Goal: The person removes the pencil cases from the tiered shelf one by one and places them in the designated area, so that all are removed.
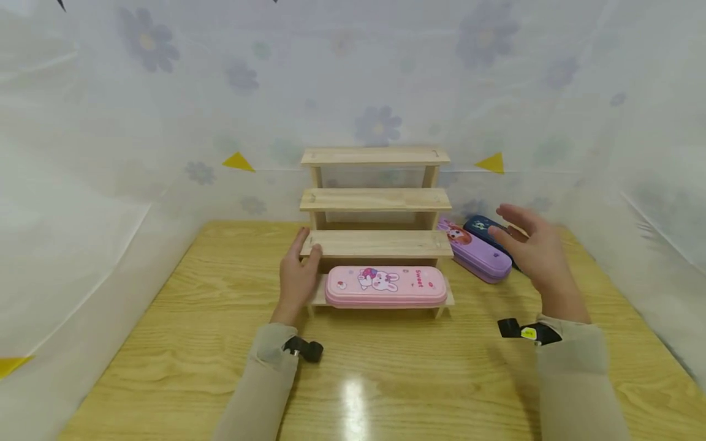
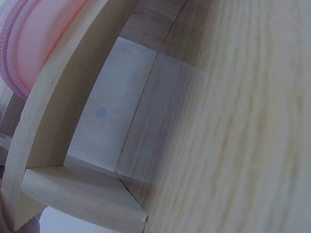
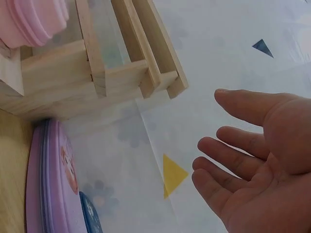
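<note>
Bracing the left end of the four-step wooden display shelf [image 1: 375, 244], my left hand [image 1: 296, 275] pinches the board second from the bottom by its corner, thumb on the near side and fingers along the outer end. I judge the grip is there to steady the shelf, which looks light, with bare plank treads.

Below that board, the pink rabbit pencil case [image 1: 386, 286] lies flat on the lowest step, its printed lid facing up. It runs lengthwise along the plank, probably because the tread is too shallow to support it crosswise; laid this way, it fills most of the step. The three boards above carry nothing.

Just right of the shelf, the purple pencil case [image 1: 480, 254] lies aslant on the wood-grain table [image 1: 413, 380], its far end close to the shelf's side. The navy pencil case [image 1: 477, 225] is just beyond it, partly hidden behind my fingers; I cannot tell whether the two touch. Set there, they seem within easy reach.

Farthest right, my right hand [image 1: 532, 248] is in the air, holding nothing, thumb well apart from the loosely bent fingers.
</note>
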Action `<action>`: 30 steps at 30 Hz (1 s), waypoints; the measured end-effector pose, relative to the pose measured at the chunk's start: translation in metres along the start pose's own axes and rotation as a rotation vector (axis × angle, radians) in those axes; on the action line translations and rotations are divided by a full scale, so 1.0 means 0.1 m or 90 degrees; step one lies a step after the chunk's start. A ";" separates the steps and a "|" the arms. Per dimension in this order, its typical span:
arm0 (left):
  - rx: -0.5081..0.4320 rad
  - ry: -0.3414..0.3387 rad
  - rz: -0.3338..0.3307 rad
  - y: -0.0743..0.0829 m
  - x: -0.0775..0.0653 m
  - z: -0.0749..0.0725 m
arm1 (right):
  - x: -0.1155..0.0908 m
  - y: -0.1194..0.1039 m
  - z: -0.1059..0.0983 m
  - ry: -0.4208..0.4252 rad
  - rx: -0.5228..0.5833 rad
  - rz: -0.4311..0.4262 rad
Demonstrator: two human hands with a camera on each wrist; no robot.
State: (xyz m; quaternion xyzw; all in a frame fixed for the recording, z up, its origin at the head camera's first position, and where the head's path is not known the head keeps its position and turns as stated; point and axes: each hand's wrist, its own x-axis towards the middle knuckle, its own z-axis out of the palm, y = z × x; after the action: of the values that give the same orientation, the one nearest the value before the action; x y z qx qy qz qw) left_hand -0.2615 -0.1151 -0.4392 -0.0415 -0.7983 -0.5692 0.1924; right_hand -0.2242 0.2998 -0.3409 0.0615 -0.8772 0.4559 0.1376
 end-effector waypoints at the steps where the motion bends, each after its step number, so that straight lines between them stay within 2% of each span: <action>1: 0.000 0.000 0.000 0.00 0.00 0.00 | 0.00 -0.02 0.03 -0.010 0.002 -0.004; 6: 0.000 0.002 0.000 0.00 0.00 0.00 | -0.04 -0.08 0.16 -0.049 0.004 -0.024; 16: 0.002 0.004 -0.006 0.00 0.01 0.01 | -0.17 -0.07 0.44 -0.089 -0.008 -0.144; 21: 0.002 0.007 -0.006 0.00 0.00 0.00 | -0.23 -0.09 0.60 -0.106 0.028 -0.182; 30: 0.005 0.009 0.007 -0.02 0.01 0.01 | -0.32 -0.10 0.83 -0.126 -0.031 -0.228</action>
State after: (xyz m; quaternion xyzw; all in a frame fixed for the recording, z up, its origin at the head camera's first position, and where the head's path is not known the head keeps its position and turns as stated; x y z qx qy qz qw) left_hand -0.2638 -0.1149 -0.4407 -0.0416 -0.7989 -0.5654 0.2011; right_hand -0.2064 0.2254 -0.3881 0.2579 -0.8722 0.3946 0.1311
